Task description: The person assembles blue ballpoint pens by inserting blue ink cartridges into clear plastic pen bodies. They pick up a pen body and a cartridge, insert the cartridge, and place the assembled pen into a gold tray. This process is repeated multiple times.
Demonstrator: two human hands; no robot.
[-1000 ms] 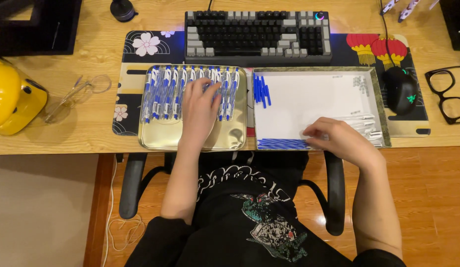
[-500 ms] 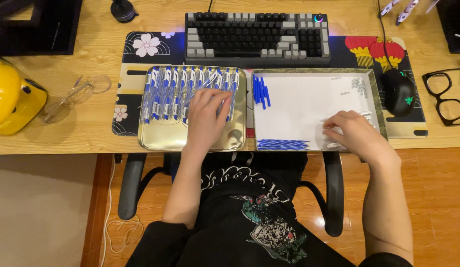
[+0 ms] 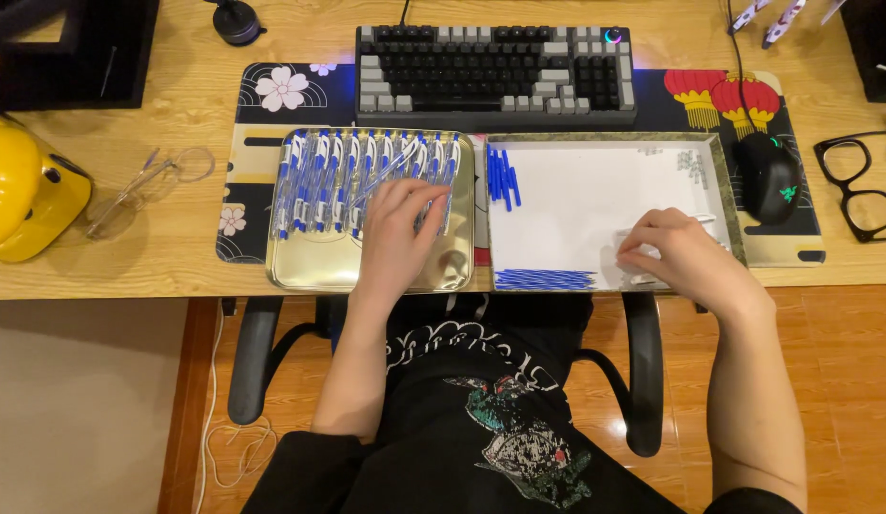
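My left hand (image 3: 395, 228) lies flat with fingers spread on a row of blue-and-white pens (image 3: 329, 181) in a gold metal tray (image 3: 310, 271). One pen (image 3: 384, 177) lies slanted across the row just beyond my fingertips. My right hand (image 3: 676, 252) is curled over the near right corner of a white-lined tray (image 3: 576, 205), its fingers pinching a small clear pen part (image 3: 641, 255). Blue refills (image 3: 503, 176) lie at that tray's far left. More blue refills (image 3: 543, 280) lie along its near edge, and small clear parts (image 3: 690, 167) sit at its far right.
A keyboard (image 3: 495, 76) sits beyond the trays on a patterned desk mat (image 3: 272, 90). A black mouse (image 3: 771, 176) and black glasses (image 3: 862, 186) lie to the right. A yellow hard hat (image 3: 29, 190) and clear safety glasses (image 3: 148, 186) lie to the left. My lap and chair arms are below the desk edge.
My left hand has slid nearer and slightly right over the pens. My right hand has shifted a little to the right along the white tray's near edge.
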